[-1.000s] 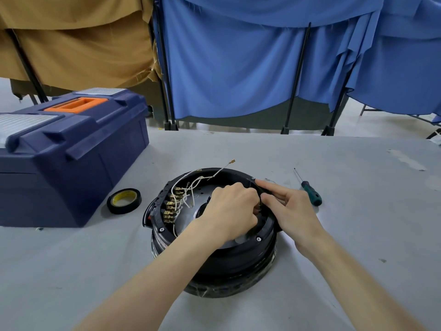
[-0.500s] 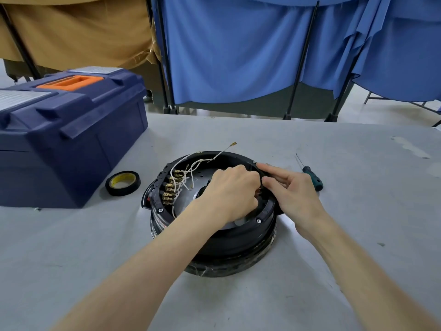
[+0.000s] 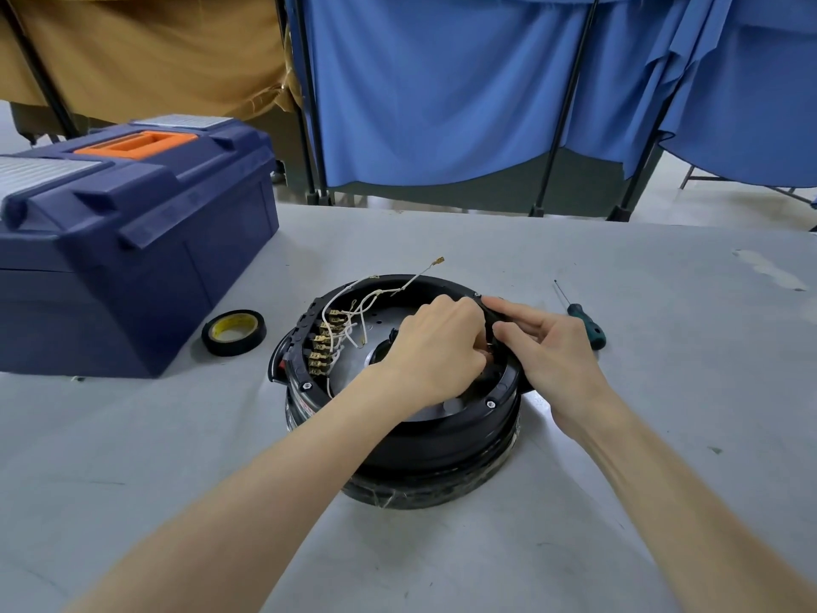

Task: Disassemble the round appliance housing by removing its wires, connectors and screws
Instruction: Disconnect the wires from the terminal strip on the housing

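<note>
The round black appliance housing (image 3: 446, 440) sits upside down in the middle of the grey table. White wires (image 3: 353, 309) with brass connectors (image 3: 322, 347) lie loose inside along its left rim. My left hand (image 3: 435, 347) reaches into the right part of the housing with curled fingers; what they grip is hidden. My right hand (image 3: 550, 347) rests on the right rim and pinches a black part there with thumb and forefinger. Screws (image 3: 490, 403) show on the rim.
A green-handled screwdriver (image 3: 583, 319) lies on the table just right of the housing. A roll of black tape (image 3: 233, 331) sits to its left. A dark blue toolbox (image 3: 128, 241) stands at the far left. Blue and tan curtains hang behind the table.
Both hands stay at the right rim of the housing with only small finger shifts. The camera view has shifted a little.
</note>
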`<state>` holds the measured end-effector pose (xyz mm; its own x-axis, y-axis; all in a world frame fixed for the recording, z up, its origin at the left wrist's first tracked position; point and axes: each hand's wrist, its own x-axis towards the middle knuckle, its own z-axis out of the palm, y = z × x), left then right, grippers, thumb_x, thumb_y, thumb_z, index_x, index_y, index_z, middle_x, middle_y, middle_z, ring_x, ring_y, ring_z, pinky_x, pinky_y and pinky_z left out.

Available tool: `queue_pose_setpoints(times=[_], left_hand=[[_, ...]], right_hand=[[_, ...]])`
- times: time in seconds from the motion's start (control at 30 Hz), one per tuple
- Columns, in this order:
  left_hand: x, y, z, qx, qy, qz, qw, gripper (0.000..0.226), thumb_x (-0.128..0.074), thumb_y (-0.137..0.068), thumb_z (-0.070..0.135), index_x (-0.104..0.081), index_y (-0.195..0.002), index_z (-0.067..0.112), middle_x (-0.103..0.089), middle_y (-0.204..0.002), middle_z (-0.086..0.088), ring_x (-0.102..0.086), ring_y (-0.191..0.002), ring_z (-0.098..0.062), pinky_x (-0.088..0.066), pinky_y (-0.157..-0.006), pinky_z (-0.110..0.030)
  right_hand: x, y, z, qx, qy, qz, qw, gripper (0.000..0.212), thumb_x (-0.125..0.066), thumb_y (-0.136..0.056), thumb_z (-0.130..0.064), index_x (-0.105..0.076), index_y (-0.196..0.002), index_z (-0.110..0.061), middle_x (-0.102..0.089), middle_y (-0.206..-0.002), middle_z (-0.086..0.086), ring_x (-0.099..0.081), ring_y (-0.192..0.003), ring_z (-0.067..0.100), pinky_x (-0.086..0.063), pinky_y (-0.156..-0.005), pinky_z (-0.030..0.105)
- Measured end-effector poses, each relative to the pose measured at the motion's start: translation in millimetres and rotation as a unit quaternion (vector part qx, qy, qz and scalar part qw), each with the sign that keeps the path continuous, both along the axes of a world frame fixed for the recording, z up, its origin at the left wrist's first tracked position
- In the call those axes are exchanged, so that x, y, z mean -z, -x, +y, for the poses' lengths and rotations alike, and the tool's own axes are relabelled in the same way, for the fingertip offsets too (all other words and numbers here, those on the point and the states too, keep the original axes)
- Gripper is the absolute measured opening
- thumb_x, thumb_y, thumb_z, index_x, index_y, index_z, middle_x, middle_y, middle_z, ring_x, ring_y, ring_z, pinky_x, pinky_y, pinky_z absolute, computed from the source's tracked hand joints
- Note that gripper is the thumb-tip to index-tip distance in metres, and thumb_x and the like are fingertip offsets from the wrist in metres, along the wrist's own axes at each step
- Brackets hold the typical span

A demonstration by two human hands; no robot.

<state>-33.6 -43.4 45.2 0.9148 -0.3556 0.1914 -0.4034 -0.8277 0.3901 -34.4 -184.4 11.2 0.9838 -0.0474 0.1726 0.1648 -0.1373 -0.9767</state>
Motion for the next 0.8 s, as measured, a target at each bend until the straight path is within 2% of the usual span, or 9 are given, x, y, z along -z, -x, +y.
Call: queue_pose_setpoints(times=[0.17,0.3,0.4,0.5,0.63,0.73,0.8], left_hand=[[-1.2,-0.4,-2.1,-0.016,-0.018,-0.043,0.999,0.010,-0.056,-0.086,0.013,-0.065,-0.088,0.014,-0.049,-0.084,-0.004,-0.055,-0.091,-0.032,-0.030,-0.066,-0.031],[-2.2,-1.6,0.2,-0.016,-0.009,-0.004,1.000,0.012,-0.055,-0.087,0.014,-0.055,-0.079,0.022,-0.047,-0.089,-0.003,-0.052,-0.094,-0.031,-0.030,-0.070,-0.032],[-3.6,-1.6,0.8,-0.014,-0.007,0.008,1.000,0.020,-0.054,-0.087,0.012,-0.048,-0.072,0.024,-0.047,-0.090,-0.003,-0.049,-0.090,-0.029,-0.030,-0.070,-0.032],[-5.3,0.6,-0.1,-0.018,-0.008,0.017,1.000,0.031,-0.052,-0.085,0.009,-0.041,-0.062,0.028,-0.052,-0.091,-0.004,-0.048,-0.084,-0.028,-0.028,-0.066,-0.032],[-5.0,-2.4,1.2,-0.015,-0.018,0.004,1.000,0.035,-0.052,-0.084,0.008,-0.038,-0.059,0.029,-0.051,-0.087,-0.004,-0.047,-0.081,-0.028,-0.027,-0.063,-0.032],[-4.1,-3.0,-1.7,0.001,-0.035,-0.008,0.999,0.026,-0.051,-0.084,0.009,-0.043,-0.065,0.025,-0.051,-0.088,-0.004,-0.048,-0.084,-0.029,-0.024,-0.058,-0.031],[-8.4,-8.1,13.8,-0.015,-0.087,-0.013,0.996,0.016,-0.052,-0.084,0.012,-0.050,-0.072,0.023,-0.055,-0.093,-0.007,-0.051,-0.089,-0.032,-0.028,-0.062,-0.031]], right_hand=[[0.7,-1.7,-3.4,-0.006,0.011,-0.001,1.000,0.036,-0.056,-0.091,-0.002,-0.071,-0.113,-0.026,-0.074,-0.107,-0.005,-0.070,-0.095,0.006,-0.055,-0.086,0.028],[1.2,-1.4,-4.0,-0.016,0.005,-0.003,1.000,0.037,-0.056,-0.092,-0.001,-0.071,-0.110,-0.029,-0.075,-0.106,-0.004,-0.070,-0.094,0.005,-0.055,-0.081,0.019],[0.9,-2.2,-4.9,-0.016,0.005,-0.002,1.000,0.036,-0.057,-0.092,-0.002,-0.071,-0.112,-0.027,-0.074,-0.110,-0.003,-0.069,-0.101,0.009,-0.054,-0.093,0.030],[0.8,-2.5,-5.1,-0.013,0.005,0.002,1.000,0.035,-0.057,-0.091,-0.002,-0.071,-0.115,-0.024,-0.073,-0.110,-0.001,-0.069,-0.103,0.011,-0.053,-0.097,0.038],[1.9,-2.5,-4.5,-0.010,0.003,0.001,1.000,0.035,-0.056,-0.091,-0.001,-0.071,-0.115,-0.024,-0.074,-0.110,-0.001,-0.069,-0.101,0.011,-0.053,-0.097,0.038],[2.0,-3.2,-5.6,-0.011,0.010,-0.002,1.000,0.035,-0.056,-0.091,-0.002,-0.071,-0.114,-0.025,-0.074,-0.108,-0.004,-0.070,-0.099,0.009,-0.054,-0.094,0.035],[2.7,-3.7,-10.3,-0.005,0.011,-0.004,1.000,0.035,-0.057,-0.091,-0.003,-0.072,-0.112,-0.027,-0.075,-0.103,-0.006,-0.070,-0.095,0.007,-0.056,-0.091,0.033]])
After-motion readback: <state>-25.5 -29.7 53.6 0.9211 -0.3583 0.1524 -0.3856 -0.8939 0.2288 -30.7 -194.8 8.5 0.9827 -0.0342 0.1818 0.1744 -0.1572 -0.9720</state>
